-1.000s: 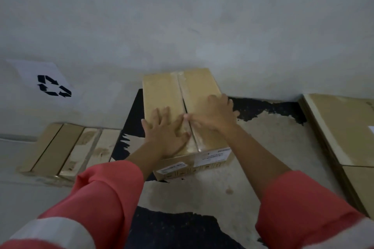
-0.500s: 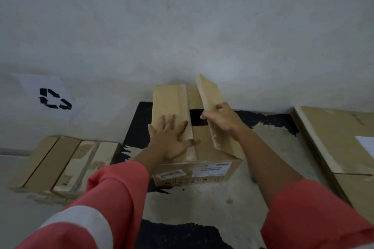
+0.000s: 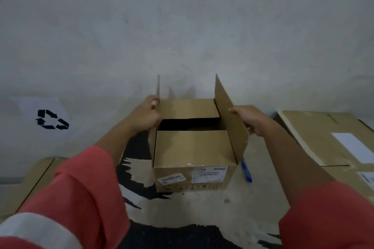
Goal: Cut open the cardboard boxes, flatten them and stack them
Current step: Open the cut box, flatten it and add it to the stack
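The left hand (image 3: 144, 116) curls round the left flap (image 3: 158, 89) and the right hand (image 3: 250, 120) grips the right flap (image 3: 228, 119), holding both upright. The cardboard box (image 3: 194, 147) stands on the bench (image 3: 202, 208) by the wall, inner flaps folded in. A blue tool (image 3: 246, 170) lies just right of it; flattened cardboard (image 3: 26, 184) lies left.
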